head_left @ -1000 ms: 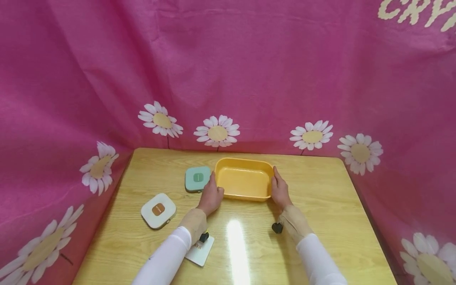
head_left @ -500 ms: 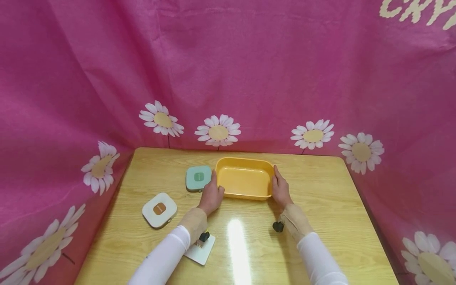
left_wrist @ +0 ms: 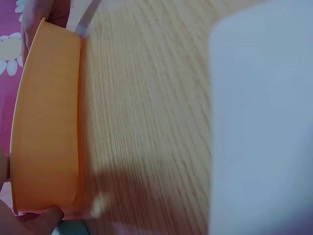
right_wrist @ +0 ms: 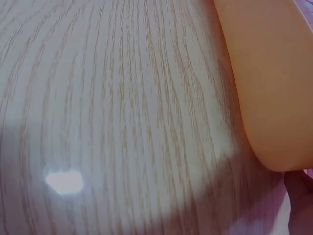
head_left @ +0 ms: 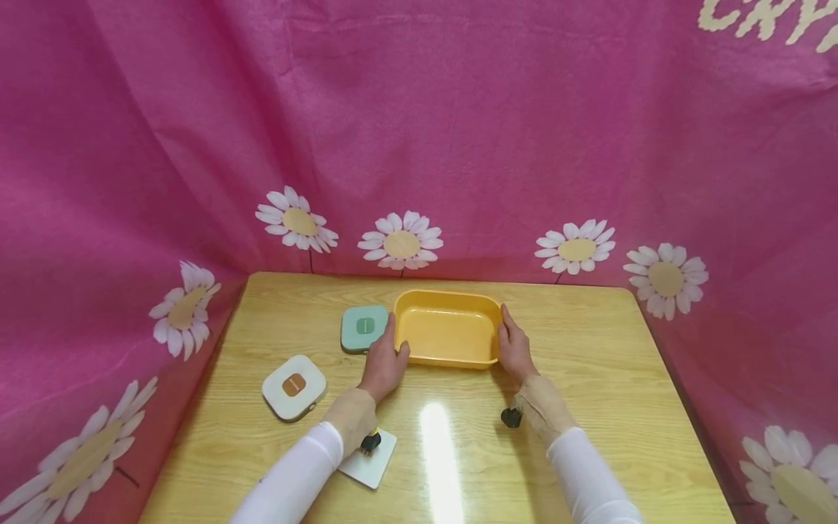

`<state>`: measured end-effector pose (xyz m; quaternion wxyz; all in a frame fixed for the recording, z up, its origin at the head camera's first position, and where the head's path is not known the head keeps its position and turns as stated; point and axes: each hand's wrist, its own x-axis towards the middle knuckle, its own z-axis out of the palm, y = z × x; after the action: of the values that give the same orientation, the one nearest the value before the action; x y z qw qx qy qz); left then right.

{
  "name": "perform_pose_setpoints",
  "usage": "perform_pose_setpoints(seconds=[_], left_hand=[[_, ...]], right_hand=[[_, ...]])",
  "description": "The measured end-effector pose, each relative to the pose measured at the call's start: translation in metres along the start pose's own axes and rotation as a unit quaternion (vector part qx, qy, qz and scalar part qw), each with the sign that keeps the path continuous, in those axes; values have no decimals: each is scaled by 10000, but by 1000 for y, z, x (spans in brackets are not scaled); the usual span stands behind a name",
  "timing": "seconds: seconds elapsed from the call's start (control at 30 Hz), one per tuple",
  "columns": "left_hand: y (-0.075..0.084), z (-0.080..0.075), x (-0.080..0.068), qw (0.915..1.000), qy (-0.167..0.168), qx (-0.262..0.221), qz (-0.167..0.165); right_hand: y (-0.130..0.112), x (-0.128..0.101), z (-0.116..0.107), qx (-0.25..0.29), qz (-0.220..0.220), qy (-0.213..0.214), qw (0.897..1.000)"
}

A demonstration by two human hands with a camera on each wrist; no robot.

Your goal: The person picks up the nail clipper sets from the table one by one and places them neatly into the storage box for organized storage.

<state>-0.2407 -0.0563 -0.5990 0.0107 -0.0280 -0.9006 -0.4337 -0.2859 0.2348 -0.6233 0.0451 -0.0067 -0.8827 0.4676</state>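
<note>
Nearest lay a white card point(head_left: 373, 468), partly under the left forearm point(head_left: 308, 458), then a brown-labelled white case point(head_left: 294, 386). Beyond, the left hand point(head_left: 385, 366) and right hand point(head_left: 516, 352) gripped opposite ends of a glossy, round-cornered yellow tray point(head_left: 448, 335), by a mint case point(head_left: 364, 327), near the table's point(head_left: 589, 378) far edge; wood stretched rightward.

Head view: set above and behind both grips, at a distance—faces forward and down, framing the left grip point(head_left: 385, 364), the right grip point(head_left: 516, 353), the yellow container point(head_left: 448, 338) between them and the surface point(head_left: 615, 393) below. Left wrist view: close behind the left grip, facing across toward the right grip. Right wrist view: close behind the right grip, facing down. Both wrist views share the yellow container's outer wall—plus adjoining surface.
</note>
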Motion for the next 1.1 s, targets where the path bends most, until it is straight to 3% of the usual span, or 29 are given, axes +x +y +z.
perform_pose_setpoints(seconds=[0.13, 0.5, 0.77, 0.97, 1.1], left_hand=[[1, -3, -4, 9997, 135, 125, 139], [-1, -19, -6, 9998, 64, 110, 143], [-19, -51, 6, 9950, -251, 777, 574], [-38, -79, 18, 9864, -710, 1129, 965], [-50, -92, 24, 9804, -1033, 1336, 1017]], right_hand=[[-1, -1, 0, -154, -147, 51, 9998], [2, -2, -5, -160, -136, -9, 9998], [3, 1, -5, -165, -216, -100, 9996], [-3, 0, -4, -46, -95, -338, 9994], [-4, -1, -1, 105, -91, -474, 9988]])
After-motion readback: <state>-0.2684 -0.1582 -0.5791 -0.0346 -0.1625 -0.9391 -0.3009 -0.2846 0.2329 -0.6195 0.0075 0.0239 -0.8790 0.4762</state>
